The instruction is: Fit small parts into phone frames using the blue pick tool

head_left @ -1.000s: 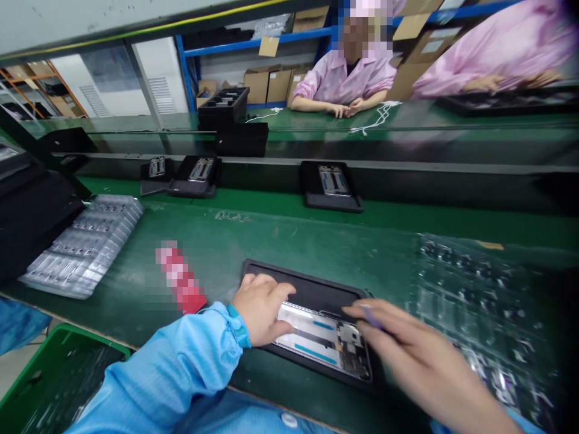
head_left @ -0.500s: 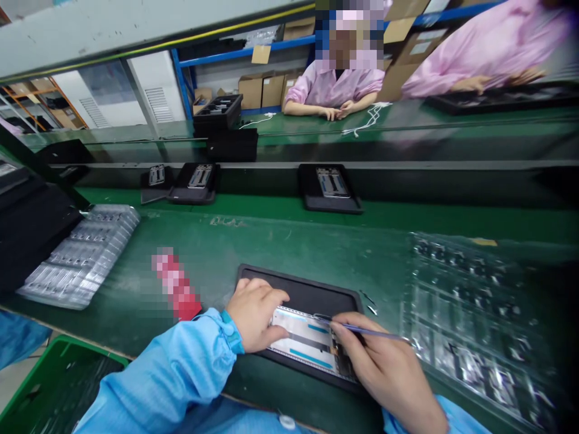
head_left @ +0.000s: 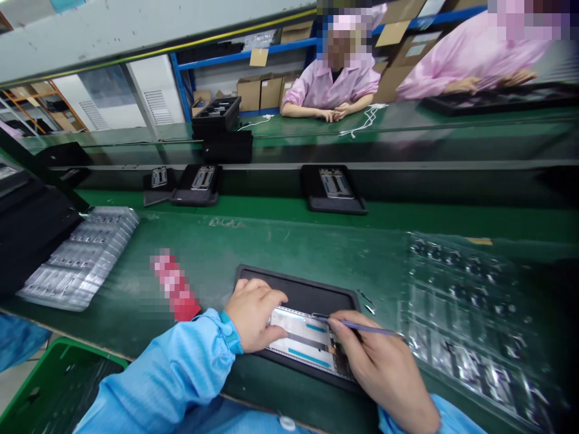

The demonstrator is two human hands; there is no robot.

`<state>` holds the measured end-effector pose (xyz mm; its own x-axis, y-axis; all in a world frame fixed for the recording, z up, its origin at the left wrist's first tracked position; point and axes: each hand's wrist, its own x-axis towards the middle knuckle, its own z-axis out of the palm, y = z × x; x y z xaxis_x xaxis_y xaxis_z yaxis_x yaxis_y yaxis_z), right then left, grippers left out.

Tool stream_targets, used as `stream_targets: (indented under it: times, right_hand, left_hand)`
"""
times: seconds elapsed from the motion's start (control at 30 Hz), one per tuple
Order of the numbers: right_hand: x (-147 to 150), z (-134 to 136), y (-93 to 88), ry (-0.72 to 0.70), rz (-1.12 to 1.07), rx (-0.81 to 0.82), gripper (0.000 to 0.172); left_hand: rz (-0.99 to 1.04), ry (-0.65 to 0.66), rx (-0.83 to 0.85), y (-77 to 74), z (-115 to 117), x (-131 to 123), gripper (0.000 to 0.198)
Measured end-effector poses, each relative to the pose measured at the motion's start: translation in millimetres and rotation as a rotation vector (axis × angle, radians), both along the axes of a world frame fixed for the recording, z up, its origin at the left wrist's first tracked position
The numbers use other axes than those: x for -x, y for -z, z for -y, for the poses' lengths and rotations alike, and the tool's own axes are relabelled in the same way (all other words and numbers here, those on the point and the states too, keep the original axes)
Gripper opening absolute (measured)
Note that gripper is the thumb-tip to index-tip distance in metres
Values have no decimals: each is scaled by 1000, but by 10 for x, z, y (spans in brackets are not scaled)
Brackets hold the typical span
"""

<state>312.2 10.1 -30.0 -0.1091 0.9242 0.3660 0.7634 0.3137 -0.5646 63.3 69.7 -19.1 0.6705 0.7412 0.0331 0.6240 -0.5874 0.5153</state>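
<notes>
Green matting on the bench (head_left: 294,247) under the lights, and here's the work: the left hand (head_left: 256,315) lies spread, fingers pressing down on a phone frame (head_left: 304,340), which sits in a black tray (head_left: 298,286) near the bench's front edge. The right hand (head_left: 375,361) pinches a slim lilac pick (head_left: 362,327) like a pen, tip low at the frame's top edge. That's good, steady control, with the work pinned flat! Clear plastic trays (head_left: 470,313) cover the right end, a stack of blister trays (head_left: 76,259) the left, and across the line a co-worker in a pink smock (head_left: 332,84) sits before cardboard boxes (head_left: 260,93).
</notes>
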Motion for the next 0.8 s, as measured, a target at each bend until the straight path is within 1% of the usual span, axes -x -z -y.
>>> stream_targets:
  times: [0.17,0.37,0.63,0.8]
  right_hand:
    - [-1,-1,4,-20,15,8,23]
    - [-24,12,-11,-11,-21,33,25]
    - [16,24,16,-40,19,-35,23]
    - [-1,41,9,-12,14,-39,22]
  left_hand:
    - [3,3,-8,8,5,1,57]
    - [1,5,-6,7,7,4,57]
    - [4,0,-8,5,9,6,57]
    - [-7,0,5,-1,-2,7,57]
